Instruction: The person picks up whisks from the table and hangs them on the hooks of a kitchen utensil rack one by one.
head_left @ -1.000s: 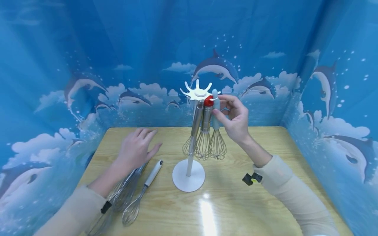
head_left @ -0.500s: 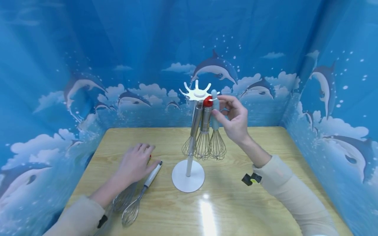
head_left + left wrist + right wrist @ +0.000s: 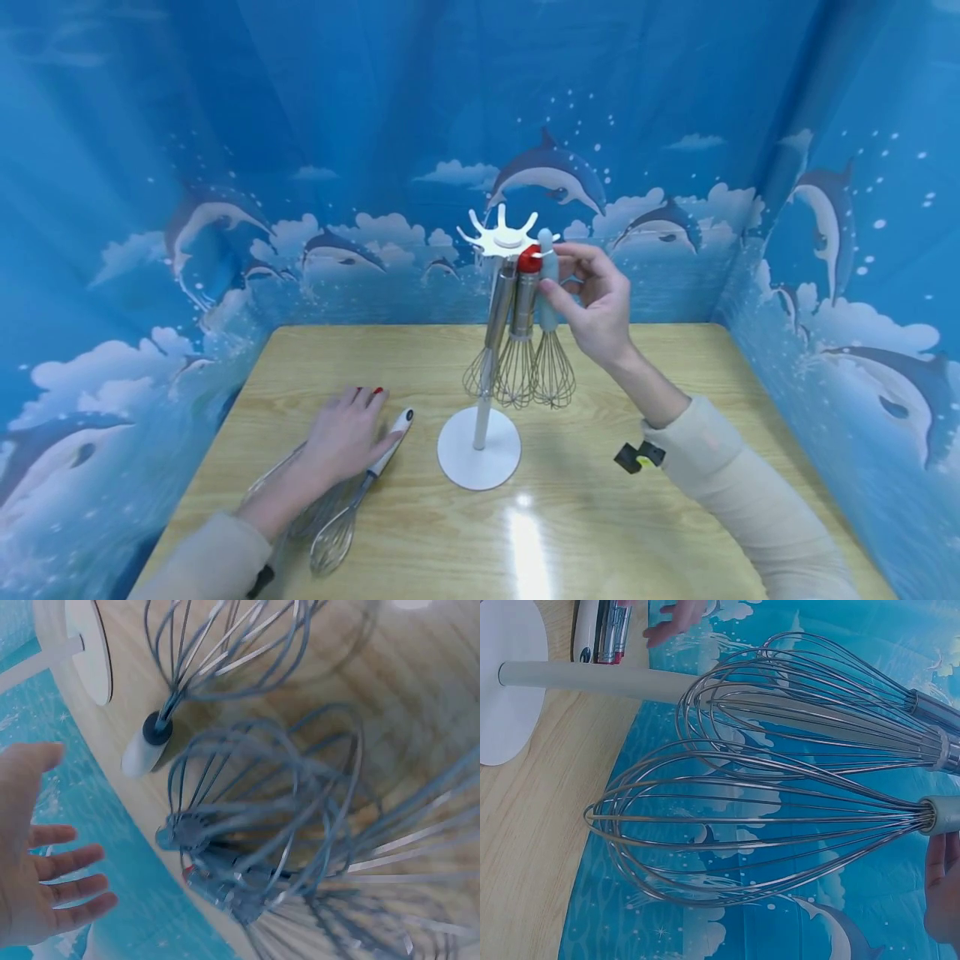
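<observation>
My right hand (image 3: 596, 304) pinches the light blue handle of a whisk (image 3: 548, 315) at the right side of a white hook stand (image 3: 491, 243). That whisk hangs upright, wires down. Beside it hang a steel whisk with a red end (image 3: 524, 308) and a plain steel-handled whisk (image 3: 498, 312). My left hand (image 3: 345, 437), fingers extended, is over the whisks lying on the left of the table. In the left wrist view it holds nothing and appears apart from the steel whisks (image 3: 225, 889), one red-tipped. A white-handled whisk (image 3: 385, 457) lies by its thumb.
The stand's round white base (image 3: 461, 454) sits mid-table on the wooden tabletop (image 3: 600, 533). Several arms of its top ring, towards the back and left, carry no whisk. A blue dolphin-print curtain (image 3: 360, 150) surrounds the table on three sides.
My left hand has moved down and toward me over the lying whisks, uncovering red handle ends beyond its fingertips. My right hand and the hanging whisks have stayed in place.
</observation>
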Tool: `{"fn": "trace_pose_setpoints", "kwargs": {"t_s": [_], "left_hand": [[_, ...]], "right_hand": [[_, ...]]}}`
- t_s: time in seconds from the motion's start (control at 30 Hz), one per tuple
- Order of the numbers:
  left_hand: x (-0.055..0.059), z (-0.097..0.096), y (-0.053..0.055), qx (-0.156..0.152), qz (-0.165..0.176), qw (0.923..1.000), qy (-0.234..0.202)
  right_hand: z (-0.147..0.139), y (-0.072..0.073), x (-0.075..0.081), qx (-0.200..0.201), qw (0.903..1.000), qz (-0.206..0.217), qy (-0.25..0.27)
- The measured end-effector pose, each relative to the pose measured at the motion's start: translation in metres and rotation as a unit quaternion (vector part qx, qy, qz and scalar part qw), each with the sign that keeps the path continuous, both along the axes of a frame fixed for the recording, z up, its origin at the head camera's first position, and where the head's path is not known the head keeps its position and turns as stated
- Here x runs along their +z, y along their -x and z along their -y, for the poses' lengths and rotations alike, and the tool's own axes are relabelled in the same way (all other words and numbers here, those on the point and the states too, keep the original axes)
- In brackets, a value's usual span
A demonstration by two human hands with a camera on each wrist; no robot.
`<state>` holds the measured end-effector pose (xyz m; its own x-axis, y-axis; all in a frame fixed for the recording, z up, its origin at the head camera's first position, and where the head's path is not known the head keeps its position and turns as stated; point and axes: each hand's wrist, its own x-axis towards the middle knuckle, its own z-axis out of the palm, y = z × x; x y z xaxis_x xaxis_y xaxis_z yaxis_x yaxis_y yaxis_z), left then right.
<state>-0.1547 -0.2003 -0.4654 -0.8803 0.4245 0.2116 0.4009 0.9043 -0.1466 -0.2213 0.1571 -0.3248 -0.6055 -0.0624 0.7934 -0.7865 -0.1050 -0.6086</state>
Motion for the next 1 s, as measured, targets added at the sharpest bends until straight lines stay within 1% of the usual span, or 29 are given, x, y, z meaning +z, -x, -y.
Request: {"fn": "trace_pose_setpoints", "kwargs": {"t_s": [0.13,0.5,0.57,0.7,0.77,1.0], "left_hand": [[-0.007,0.000,-0.001,0.019,0.035,0.9992,0.004],[-0.021,-0.005,-0.007,0.032,0.072,0.9967,0.016],[-0.024,-0.006,-0.007,0.029,0.070,0.9969,0.020],[-0.030,-0.006,-0.007,0.018,0.044,0.9984,0.029],[-0.031,-0.007,-0.008,0.016,0.038,0.9987,0.030],[-0.034,-0.009,-0.010,0.019,0.047,0.9982,0.034]], "right_hand": [[0.000,0.000,0.000,0.000,1.0000,0.000,0.000],[0.001,-0.001,0.000,0.000,1.0000,0.001,0.003],[0.001,-0.001,0.000,-0.001,1.0000,0.003,0.003],[0.001,-0.001,0.000,-0.002,1.0000,0.005,0.001],[0.000,-0.001,0.000,-0.001,1.0000,0.004,-0.001],[0.000,-0.001,0.000,-0.004,1.0000,0.003,-0.001]]}}
